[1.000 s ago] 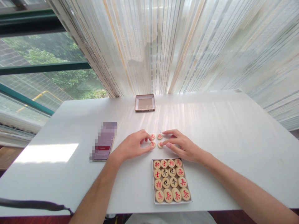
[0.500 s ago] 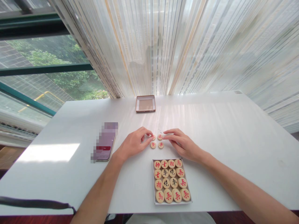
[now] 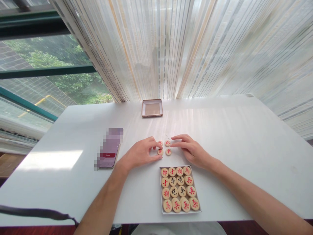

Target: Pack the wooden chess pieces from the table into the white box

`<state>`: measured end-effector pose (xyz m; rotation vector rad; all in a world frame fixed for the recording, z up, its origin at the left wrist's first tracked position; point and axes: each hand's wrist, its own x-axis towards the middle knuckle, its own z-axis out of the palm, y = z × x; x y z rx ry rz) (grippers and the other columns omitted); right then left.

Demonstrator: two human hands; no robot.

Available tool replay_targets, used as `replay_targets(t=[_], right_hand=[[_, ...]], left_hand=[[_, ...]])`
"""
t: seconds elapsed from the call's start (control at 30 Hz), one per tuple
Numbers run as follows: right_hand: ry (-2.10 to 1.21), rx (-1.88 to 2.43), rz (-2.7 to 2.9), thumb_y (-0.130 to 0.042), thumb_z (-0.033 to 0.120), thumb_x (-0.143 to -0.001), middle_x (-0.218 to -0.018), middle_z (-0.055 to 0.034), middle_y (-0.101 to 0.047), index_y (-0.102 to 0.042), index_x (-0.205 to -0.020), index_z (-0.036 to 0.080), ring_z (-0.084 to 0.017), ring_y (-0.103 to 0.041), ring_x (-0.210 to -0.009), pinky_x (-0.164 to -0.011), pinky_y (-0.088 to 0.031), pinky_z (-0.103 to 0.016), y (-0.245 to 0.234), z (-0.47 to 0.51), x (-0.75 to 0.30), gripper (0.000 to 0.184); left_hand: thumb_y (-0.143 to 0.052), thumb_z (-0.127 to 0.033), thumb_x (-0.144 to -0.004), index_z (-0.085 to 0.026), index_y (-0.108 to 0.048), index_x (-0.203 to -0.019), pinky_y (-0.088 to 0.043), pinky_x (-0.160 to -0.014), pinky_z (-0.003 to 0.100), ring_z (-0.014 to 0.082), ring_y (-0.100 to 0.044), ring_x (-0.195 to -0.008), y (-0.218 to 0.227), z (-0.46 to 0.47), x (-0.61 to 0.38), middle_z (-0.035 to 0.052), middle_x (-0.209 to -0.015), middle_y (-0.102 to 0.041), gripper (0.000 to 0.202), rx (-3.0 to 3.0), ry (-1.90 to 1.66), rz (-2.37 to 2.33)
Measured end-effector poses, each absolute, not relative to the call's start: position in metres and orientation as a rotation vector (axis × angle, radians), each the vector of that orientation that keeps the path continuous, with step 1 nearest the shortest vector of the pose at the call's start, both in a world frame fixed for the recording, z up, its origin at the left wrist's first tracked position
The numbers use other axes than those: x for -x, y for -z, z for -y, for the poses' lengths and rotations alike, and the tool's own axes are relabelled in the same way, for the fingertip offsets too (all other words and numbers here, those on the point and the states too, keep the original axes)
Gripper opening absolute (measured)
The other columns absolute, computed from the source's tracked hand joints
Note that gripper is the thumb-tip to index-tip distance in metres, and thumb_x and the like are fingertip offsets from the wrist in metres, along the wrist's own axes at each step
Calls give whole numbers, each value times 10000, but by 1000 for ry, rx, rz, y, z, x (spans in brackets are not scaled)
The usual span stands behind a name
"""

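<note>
Several round wooden Chinese chess pieces with red characters stand in a small square on the white table. My left hand (image 3: 141, 150) has its index finger at the far side and its thumb at the near side of the near-left chess piece (image 3: 160, 152), pinching it on the table. Just beyond lies the far-left piece (image 3: 160, 142), partly behind the fingers. My right hand (image 3: 192, 150) is open, its index fingertip at the right edge of the far-right piece (image 3: 167, 143). The near-right piece (image 3: 168, 151) sits between both hands, untouched.
Close to me, a shallow white-edged box (image 3: 161, 210) holds rows of chess pieces, red and black. A brown-rimmed box lid (image 3: 152, 108) lies at the table's back. Left of my hands is a phone (image 3: 110, 155), partly pixelated. A dark strap (image 3: 36, 212) crosses the left front edge.
My left hand has shifted from the far-left piece towards me, its thumb and index now around the near-left piece. My right hand has hardly moved.
</note>
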<state>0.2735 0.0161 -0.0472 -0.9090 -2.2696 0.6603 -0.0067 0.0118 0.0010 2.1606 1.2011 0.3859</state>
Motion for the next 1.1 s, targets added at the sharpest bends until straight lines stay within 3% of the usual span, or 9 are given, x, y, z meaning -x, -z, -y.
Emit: replay_targets(t=[0.47,0.6,0.73,0.87,1.1], right_hand=[[-678,906,2237,-442,-35,-888,-1356,-69,-607,-690,-1246,330,-240,-592,-1245,-1008,-564,-468,48,-16,-273,567],[-711,914,2149,-474,57,-962,-1292,-79,-641,-691,-1233,313,-226,-647,-1164,-962,-579,-420,38,-13,-269,432],[-806,880,2035,-543,152,-987,-1145,-67,-715,-696,-1151,263,-204,-687,-1052,-929,-576,-371,24,-7,-263,250],[-948,903,2010,-615,227,-973,-966,-33,-751,-678,-1077,237,-166,-698,-842,-792,-592,-318,18,0,-261,122],[-1050,941,1947,-652,285,-955,-876,-16,-730,-642,-981,230,-155,-686,-779,-749,-596,-309,19,4,-258,63]], left_hand=[[-718,-380,-861,-262,-751,-1015,-513,-741,297,157,-609,-771,-1,-12,7,15,-923,-648,197,-2165,-528,-1161],[-754,-330,-842,-240,-729,-1039,-509,-676,268,135,-627,-753,-1,-10,3,30,-1019,-712,218,-2078,-665,-1105],[-754,-329,-857,-218,-714,-1055,-478,-586,240,119,-640,-702,2,-5,-7,24,-981,-755,231,-1923,-714,-1089],[-757,-333,-865,-209,-726,-1102,-503,-629,256,122,-629,-726,6,-3,-16,49,-1072,-760,269,-1888,-778,-1028],[-745,-352,-890,-231,-736,-1162,-544,-715,286,135,-628,-763,7,-1,-20,43,-1070,-755,298,-1822,-728,-968]])
